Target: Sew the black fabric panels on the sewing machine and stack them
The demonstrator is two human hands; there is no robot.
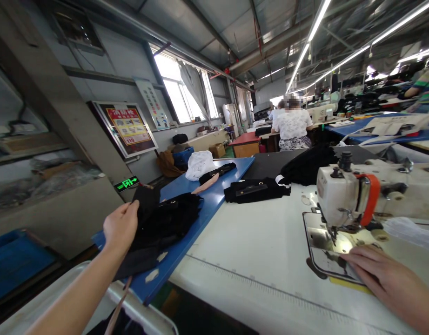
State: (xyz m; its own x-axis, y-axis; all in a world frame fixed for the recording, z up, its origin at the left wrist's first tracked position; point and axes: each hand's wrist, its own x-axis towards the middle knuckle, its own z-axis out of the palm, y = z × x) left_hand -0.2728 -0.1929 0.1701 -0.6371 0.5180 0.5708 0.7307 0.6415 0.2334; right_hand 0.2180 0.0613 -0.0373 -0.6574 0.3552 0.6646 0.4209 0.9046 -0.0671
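Observation:
My left hand [121, 226] pinches the edge of a piece of black fabric [146, 202] over the blue table [186, 242] at the left. More black cloth lies under and beside that piece. At the right, my right hand [378, 267] rests by the metal plate [326, 251] of a white sewing machine [340, 190], its fingers together near the lit needle area. Whether anything is between those fingers cannot be made out. A folded black piece [254, 190] lies on the white worktable [242, 242], left of the machine.
Behind the machine lies a black fabric pile [308, 165]. A white plastic bag [200, 165] sits on the blue table's far end. A blue crate [19, 260] stands at the lower left. A person in a white patterned shirt [291, 124] sits farther back.

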